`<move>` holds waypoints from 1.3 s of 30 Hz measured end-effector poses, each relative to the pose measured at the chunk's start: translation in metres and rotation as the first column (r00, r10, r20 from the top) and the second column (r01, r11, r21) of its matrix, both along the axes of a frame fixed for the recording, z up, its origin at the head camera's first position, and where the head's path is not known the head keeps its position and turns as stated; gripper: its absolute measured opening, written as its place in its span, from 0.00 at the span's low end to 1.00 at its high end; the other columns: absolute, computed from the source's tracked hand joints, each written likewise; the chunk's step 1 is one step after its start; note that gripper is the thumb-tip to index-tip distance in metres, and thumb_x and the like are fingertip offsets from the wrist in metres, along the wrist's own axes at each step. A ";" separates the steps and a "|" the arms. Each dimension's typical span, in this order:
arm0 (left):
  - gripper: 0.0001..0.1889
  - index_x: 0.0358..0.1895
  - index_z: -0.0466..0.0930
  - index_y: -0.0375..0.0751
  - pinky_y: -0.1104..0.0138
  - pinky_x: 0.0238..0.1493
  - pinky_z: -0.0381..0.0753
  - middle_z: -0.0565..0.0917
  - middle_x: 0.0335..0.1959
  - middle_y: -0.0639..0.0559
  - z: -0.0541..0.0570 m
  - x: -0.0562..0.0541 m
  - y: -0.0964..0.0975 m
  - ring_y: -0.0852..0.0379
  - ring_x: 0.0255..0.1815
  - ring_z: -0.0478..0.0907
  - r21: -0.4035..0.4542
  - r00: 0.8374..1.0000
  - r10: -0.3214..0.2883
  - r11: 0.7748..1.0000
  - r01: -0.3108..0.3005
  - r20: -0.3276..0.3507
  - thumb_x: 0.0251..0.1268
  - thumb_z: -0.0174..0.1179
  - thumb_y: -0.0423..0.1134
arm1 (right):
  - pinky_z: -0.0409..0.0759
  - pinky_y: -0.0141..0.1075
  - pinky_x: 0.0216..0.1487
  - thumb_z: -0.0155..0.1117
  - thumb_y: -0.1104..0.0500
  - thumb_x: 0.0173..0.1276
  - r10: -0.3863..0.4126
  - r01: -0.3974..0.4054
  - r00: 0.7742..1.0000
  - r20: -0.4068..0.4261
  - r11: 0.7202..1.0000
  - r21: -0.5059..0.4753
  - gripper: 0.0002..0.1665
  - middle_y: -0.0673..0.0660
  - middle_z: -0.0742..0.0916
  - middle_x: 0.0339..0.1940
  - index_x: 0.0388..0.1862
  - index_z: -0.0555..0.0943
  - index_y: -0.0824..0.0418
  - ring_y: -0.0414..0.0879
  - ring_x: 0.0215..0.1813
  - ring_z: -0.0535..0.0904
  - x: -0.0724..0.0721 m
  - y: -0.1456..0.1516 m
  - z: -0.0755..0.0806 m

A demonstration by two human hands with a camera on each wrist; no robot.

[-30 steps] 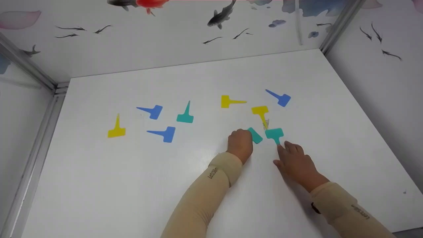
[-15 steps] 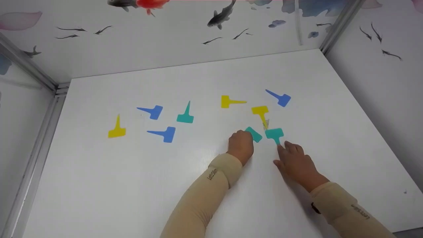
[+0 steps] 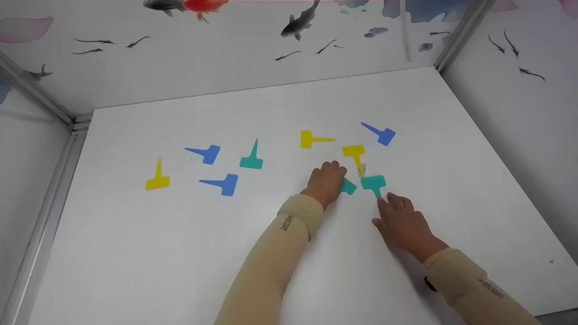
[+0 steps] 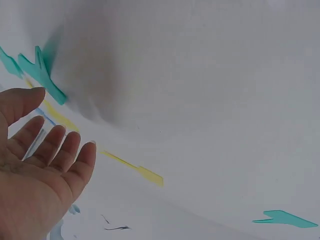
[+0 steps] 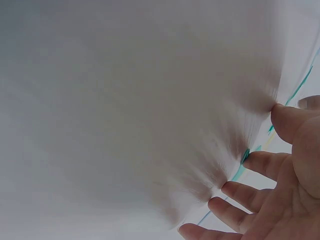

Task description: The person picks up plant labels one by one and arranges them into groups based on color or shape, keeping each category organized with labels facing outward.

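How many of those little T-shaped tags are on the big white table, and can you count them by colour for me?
Yellow tags: 3
Blue tags: 3
Green tags: 3 (one is partly hidden by the left hand in the head view)
Total: 9

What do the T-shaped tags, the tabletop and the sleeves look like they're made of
T-shaped tags: likely thin plastic, matte, judging by the uniform colour and crisp edges.
Tabletop: perhaps laminate or painted board, satin-looking, from its flat, even white surface; the core isn't visible.
Sleeves: apparently soft fabric, matte beige, given the fine creases; the fibre can't be told.
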State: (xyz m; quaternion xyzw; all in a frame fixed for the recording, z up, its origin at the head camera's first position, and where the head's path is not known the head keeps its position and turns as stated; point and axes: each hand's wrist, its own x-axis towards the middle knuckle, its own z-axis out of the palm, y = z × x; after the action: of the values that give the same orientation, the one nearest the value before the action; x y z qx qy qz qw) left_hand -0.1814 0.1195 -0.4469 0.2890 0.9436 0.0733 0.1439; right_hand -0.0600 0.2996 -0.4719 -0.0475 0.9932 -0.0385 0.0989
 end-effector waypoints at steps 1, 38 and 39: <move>0.20 0.66 0.70 0.48 0.60 0.63 0.70 0.72 0.63 0.50 -0.001 0.000 0.001 0.53 0.61 0.67 -0.010 1.000 -0.015 1.000 0.015 -0.007 0.73 0.52 0.35 | 0.76 0.62 0.49 0.59 0.50 0.70 0.004 -0.004 1.000 -0.006 1.000 0.007 0.36 0.73 0.69 0.67 0.69 0.66 0.70 0.69 0.66 0.63 0.000 0.000 0.000; 0.17 0.63 0.73 0.47 0.64 0.58 0.72 0.71 0.58 0.51 -0.017 0.005 0.008 0.55 0.56 0.63 -0.090 0.996 -0.053 0.995 0.046 -0.069 0.73 0.52 0.38 | 0.74 0.64 0.51 0.58 0.49 0.71 -0.027 0.027 0.999 0.029 1.000 -0.008 0.37 0.72 0.66 0.69 0.71 0.63 0.69 0.68 0.68 0.59 -0.001 0.001 -0.005; 0.17 0.63 0.72 0.47 0.64 0.58 0.72 0.71 0.58 0.51 -0.017 0.005 0.008 0.55 0.56 0.63 -0.087 0.996 -0.052 0.995 0.046 -0.069 0.73 0.52 0.38 | 0.74 0.64 0.51 0.58 0.49 0.71 -0.025 0.025 0.999 0.026 1.000 -0.005 0.37 0.72 0.66 0.69 0.70 0.64 0.69 0.68 0.68 0.59 -0.001 0.001 -0.005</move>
State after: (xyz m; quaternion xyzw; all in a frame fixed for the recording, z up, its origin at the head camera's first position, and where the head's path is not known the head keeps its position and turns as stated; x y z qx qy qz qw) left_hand -0.1759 0.1271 -0.4638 0.3083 0.9430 0.0188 0.1242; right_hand -0.0615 0.3005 -0.4769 -0.0349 0.9922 -0.0430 0.1113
